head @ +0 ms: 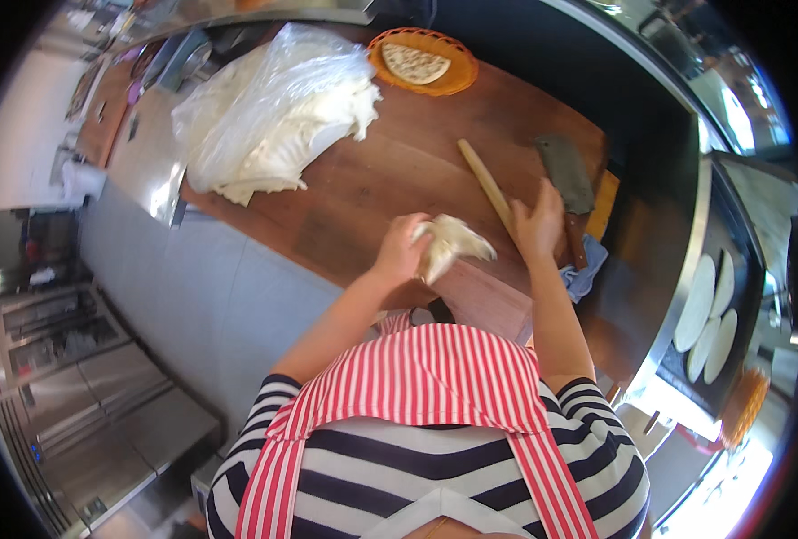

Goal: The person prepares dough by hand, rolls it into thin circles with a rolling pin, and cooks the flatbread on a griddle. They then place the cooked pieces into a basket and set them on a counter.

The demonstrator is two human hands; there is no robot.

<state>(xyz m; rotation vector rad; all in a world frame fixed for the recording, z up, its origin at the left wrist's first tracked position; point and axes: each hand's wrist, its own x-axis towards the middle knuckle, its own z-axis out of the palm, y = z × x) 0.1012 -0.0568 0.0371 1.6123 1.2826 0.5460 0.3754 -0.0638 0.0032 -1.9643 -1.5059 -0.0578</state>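
A limp piece of pale dough hangs from my left hand, above the front edge of the wooden worktop. It is blurred and folded over on itself. My right hand is at the near end of a slim wooden rolling pin, which slants across the board. That end is partly hidden by the thumb, so I cannot tell whether the fingers grip it. Just right of this hand lies a cleaver with a broad grey blade and a wooden handle. A large mass of dough sits at the left, partly under clear plastic sheeting.
The wooden worktop ends at a dark wall behind. An orange basket holds a browned half-round flatbread. A blue cloth lies by the cleaver handle. Several pale flatbreads rest on a dark griddle at right.
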